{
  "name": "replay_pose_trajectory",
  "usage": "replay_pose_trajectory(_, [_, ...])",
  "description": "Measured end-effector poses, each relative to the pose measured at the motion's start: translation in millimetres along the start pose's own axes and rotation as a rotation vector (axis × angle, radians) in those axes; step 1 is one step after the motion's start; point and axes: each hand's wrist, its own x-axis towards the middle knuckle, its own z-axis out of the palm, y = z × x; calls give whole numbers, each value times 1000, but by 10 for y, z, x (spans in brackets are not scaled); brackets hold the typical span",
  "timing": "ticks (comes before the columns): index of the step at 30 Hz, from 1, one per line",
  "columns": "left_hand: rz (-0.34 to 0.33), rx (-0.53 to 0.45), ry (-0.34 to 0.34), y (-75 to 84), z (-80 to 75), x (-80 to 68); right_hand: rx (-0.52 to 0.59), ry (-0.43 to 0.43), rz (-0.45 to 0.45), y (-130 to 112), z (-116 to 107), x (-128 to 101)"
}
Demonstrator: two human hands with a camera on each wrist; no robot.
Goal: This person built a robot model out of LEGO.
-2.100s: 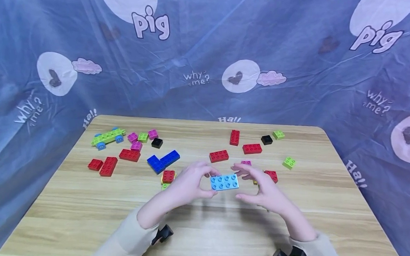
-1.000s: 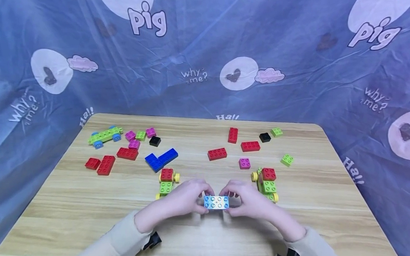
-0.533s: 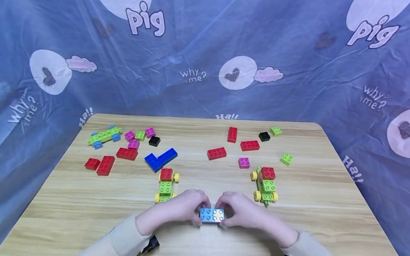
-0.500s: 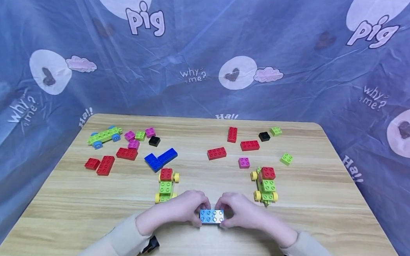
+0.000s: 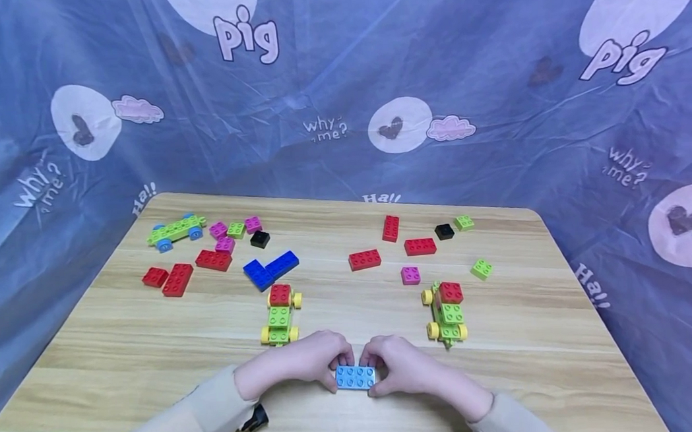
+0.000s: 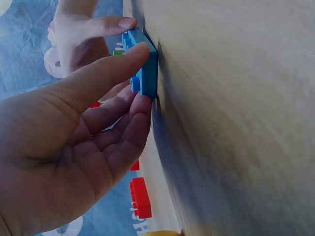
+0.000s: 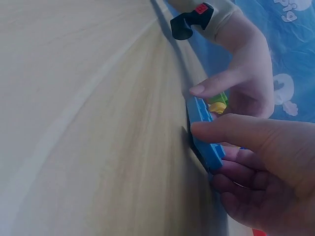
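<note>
Light blue brick (image 5: 355, 376) flat on tabletop (image 5: 152, 347), pinched between left hand (image 5: 307, 362) and right hand (image 5: 399, 365) fingers; seemingly touching wood.

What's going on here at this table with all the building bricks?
A person holds a light blue brick plate flat on the wooden table, the left hand pinching one end and the right hand the other. Just beyond the hands stand two small wheeled brick cars. Loose red, blue, pink, green and black bricks lie scattered farther back, with a long green wheeled piece at the far left.
</note>
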Motion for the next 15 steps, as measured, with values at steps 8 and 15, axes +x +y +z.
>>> replay_pose_trajectory(8, [5,1,14,-35,13,6,-23,-3,-3,15,8,30])
replay_pose_trajectory(15, [10,8,23,-45,10,-2,-27,-9,-21,1,7,43])
